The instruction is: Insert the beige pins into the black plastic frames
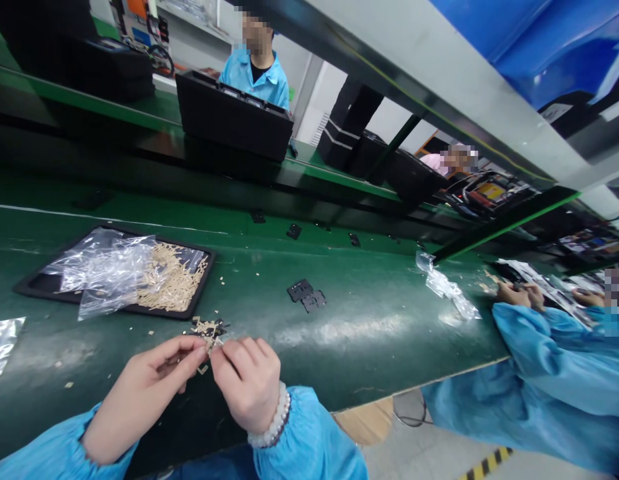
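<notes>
Close together over the near part of the green bench are my left hand (154, 380) and my right hand (247, 380), a bead bracelet (274, 427) on the right wrist. Both pinch with thumb and fingers, the fingertips almost meeting. Whatever lies between them is too small to make out. Just beyond the fingertips is a little heap of beige strips (207, 327) mixed with black bits. Behind it to the left stands a black tray (199, 303) with many small beige pieces (174, 280) and clear plastic bags (109, 267) lying over them.
Thin black plates (300, 291) lie mid-bench, with more small black parts (293, 231) further back. Another clear bag (447, 287) is to the right, near a co-worker's blue sleeve (534, 340). A green post (504, 227) rises there. Black boxes (234, 117) stand on the raised shelf.
</notes>
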Demonstrator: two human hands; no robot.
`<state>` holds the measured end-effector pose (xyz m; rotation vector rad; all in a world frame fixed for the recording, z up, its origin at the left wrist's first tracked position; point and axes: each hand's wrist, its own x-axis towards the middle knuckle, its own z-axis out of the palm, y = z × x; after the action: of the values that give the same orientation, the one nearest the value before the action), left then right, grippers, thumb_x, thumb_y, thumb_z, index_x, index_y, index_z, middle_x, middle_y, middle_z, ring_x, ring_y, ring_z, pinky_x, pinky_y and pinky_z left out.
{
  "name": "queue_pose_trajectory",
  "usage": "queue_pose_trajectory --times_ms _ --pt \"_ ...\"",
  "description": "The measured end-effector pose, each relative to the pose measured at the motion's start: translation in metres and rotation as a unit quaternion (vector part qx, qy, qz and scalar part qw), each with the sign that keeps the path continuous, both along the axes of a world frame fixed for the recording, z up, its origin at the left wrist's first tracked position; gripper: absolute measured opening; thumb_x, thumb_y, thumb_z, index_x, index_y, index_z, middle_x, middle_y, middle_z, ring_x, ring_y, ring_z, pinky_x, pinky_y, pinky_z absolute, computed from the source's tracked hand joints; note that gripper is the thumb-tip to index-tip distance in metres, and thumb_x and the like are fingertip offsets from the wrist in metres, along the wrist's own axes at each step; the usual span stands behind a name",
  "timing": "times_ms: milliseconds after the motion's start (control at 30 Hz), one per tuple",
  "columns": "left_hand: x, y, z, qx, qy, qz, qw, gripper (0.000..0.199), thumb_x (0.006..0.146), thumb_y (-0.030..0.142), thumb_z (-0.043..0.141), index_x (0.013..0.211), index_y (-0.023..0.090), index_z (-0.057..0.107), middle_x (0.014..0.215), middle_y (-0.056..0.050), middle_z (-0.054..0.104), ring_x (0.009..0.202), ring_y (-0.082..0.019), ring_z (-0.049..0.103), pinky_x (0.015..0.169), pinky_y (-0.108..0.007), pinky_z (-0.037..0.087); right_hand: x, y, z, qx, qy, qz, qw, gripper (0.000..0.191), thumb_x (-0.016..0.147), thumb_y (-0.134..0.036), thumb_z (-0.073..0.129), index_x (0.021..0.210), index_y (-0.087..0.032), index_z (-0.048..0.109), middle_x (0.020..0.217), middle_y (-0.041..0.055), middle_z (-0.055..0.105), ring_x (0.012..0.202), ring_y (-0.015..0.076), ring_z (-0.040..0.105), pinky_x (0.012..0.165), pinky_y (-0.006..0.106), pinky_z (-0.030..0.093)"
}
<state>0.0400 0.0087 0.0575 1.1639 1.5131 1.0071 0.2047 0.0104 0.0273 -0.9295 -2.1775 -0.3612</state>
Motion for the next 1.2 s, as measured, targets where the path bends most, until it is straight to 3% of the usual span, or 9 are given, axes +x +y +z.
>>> queue_pose_trajectory --times_ms 200,333,433,533,633,833,900,1100,1200 --pt "-0.001 -0.002 -0.002 0.006 0.003 0.000 1.000 0.045 0.057 0.069 0.074 0.067 0.025 0.074 0.040 0.003 0.059 0.033 -0.016 0.054 0.036 -0.025 0.048 0.005 -0.001 -0.004 -0.016 -0.049 0.018 0.998 0.011 0.099 -0.013 0.057 0.096 -0.018 0.067 0.079 0.0036 0.072 0.066 0.0159 0.061 0.055 0.033 0.033" --pt "-0.003 -0.002 -0.008 0.037 0.025 -0.006 0.999 0.046 0.063 0.070 0.071 0.068 0.025 0.073 0.045 0.003 0.062 0.032 -0.014 0.053 0.035 -0.024 0.048 0.003 -0.001 -0.002 -0.094 0.033 0.016 0.995 0.014 0.101 -0.018 0.055 0.096 -0.019 0.068 0.084 0.0044 0.075 0.070 0.0158 0.067 0.060 0.030 0.045" --pt "-0.007 -0.005 -0.016 0.087 0.062 -0.012 0.994 0.043 0.070 0.069 0.068 0.069 0.026 0.073 0.051 0.003 0.065 0.035 -0.013 0.054 0.037 -0.022 0.048 -0.002 -0.003 0.003 -0.229 0.176 0.044 0.956 0.017 0.100 -0.026 0.056 0.096 -0.020 0.071 0.087 0.0057 0.076 0.076 0.0155 0.071 0.069 0.026 0.055" --pt "-0.013 -0.009 -0.023 0.153 0.118 -0.035 0.980 0.034 0.078 0.060 0.067 0.075 0.027 0.075 0.072 0.001 0.076 0.049 -0.014 0.066 0.046 -0.018 0.053 -0.005 -0.003 0.007 -0.322 0.282 0.067 0.901 0.017 0.096 -0.027 0.060 0.092 -0.018 0.074 0.086 0.0067 0.075 0.072 0.0146 0.071 0.065 0.023 0.057" --pt "-0.017 -0.011 -0.024 0.251 0.179 -0.050 0.950 0.024 0.087 0.048 0.065 0.082 0.027 0.076 0.084 0.000 0.078 0.061 -0.013 0.072 0.058 -0.015 0.056 -0.007 -0.002 0.008 -0.325 0.299 0.069 0.895 0.016 0.094 -0.024 0.062 0.088 -0.018 0.074 0.083 0.0064 0.075 0.072 0.0149 0.071 0.064 0.022 0.057" --pt "-0.023 -0.012 -0.022 0.449 0.323 -0.137 0.822 0.028 0.096 0.025 0.050 0.085 0.028 0.075 0.089 0.001 0.081 0.082 -0.018 0.077 0.085 -0.026 0.059 -0.008 0.001 0.007 -0.223 0.168 0.053 0.959 0.021 0.092 -0.015 0.054 0.082 -0.021 0.072 0.077 0.0036 0.074 0.071 0.0142 0.070 0.068 0.022 0.054" --pt "-0.024 -0.013 -0.025 0.423 0.323 -0.136 0.836 0.028 0.097 0.027 0.050 0.086 0.028 0.075 0.090 0.000 0.081 0.084 -0.019 0.077 0.085 -0.026 0.059 -0.008 0.003 0.007 -0.222 0.158 0.050 0.961 0.022 0.090 -0.014 0.054 0.077 -0.021 0.070 0.075 0.0026 0.073 0.069 0.0136 0.069 0.067 0.022 0.053" --pt "-0.028 -0.010 -0.027 0.216 0.206 -0.092 0.950 0.032 0.090 0.053 0.058 0.082 0.027 0.074 0.076 0.003 0.076 0.056 -0.012 0.070 0.050 -0.014 0.052 -0.005 0.009 0.012 -0.310 0.270 0.015 0.912 0.019 0.086 -0.015 0.056 0.073 -0.020 0.069 0.072 0.0020 0.069 0.064 0.0123 0.064 0.059 0.020 0.050" --pt "-0.033 -0.008 -0.026 0.155 0.182 -0.089 0.967 0.030 0.086 0.054 0.061 0.082 0.028 0.075 0.074 0.004 0.077 0.053 -0.011 0.068 0.049 -0.014 0.050 -0.005 0.006 0.016 -0.319 0.311 0.029 0.895 0.017 0.087 -0.015 0.060 0.076 -0.019 0.073 0.072 0.0025 0.069 0.061 0.0120 0.062 0.057 0.020 0.049"
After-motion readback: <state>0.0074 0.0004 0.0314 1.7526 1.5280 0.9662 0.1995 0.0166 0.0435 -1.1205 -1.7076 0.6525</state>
